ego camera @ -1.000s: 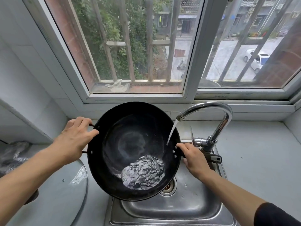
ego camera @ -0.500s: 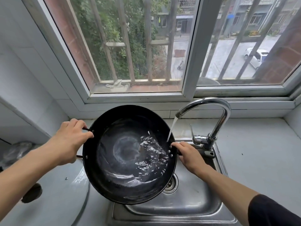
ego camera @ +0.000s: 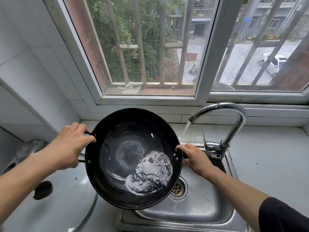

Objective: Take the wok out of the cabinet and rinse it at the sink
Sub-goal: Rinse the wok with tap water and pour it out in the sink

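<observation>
Our left hand [ego camera: 70, 148] and right hand [ego camera: 194, 158] each grip a loop handle of the round black wok [ego camera: 117, 156], held over the steel sink [ego camera: 192, 213]. Since half a second ago, the bubbly water has pooled low-right, and the curved chrome faucet's [ego camera: 234, 118] stream falls outside the rim.

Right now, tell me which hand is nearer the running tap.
The right hand, gripping the wok handle just below the tap; the left hand grips the far handle.
</observation>
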`<state>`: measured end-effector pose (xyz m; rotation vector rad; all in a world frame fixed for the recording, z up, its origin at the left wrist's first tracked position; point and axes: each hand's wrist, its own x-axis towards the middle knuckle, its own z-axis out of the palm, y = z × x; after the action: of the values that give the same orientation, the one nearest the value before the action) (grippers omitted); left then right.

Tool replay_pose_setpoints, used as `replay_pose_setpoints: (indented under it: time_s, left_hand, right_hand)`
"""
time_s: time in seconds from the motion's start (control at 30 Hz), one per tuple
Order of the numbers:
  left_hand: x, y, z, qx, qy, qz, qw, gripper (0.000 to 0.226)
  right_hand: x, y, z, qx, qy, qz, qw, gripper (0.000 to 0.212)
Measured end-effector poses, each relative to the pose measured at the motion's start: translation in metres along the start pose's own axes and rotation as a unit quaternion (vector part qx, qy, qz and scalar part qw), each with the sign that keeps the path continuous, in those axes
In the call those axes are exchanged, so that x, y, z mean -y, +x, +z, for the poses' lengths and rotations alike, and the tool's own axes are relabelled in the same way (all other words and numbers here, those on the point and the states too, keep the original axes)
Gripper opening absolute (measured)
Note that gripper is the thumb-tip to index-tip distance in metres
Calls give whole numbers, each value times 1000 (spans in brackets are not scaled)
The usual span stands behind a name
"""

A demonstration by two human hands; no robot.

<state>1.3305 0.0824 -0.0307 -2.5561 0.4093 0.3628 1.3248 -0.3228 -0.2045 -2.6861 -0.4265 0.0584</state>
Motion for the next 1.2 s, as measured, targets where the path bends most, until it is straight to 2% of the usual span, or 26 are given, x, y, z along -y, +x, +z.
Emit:
replay_pose_setpoints:
  time_s: [0.23,0.7,0.93,1.2]
  left_hand:
    - [-7,3,11,27,-42,19,999,82]
    - [-48,16,18,91,-73,96,989,86]
    - [-67,12,24,114,-143,128,975,79]
    - [-83,7,31,183,-223,140,947,77]
  right_hand:
    - [-10,-9,-8,31,-12,-8,999,63]
    - [-41,-46,-39,71,-120,-29,990,63]
    - [-47,-65,-59,73,-150,-31,985,55]
    - [-56,-76,-74,94,-150,-31,984,57]
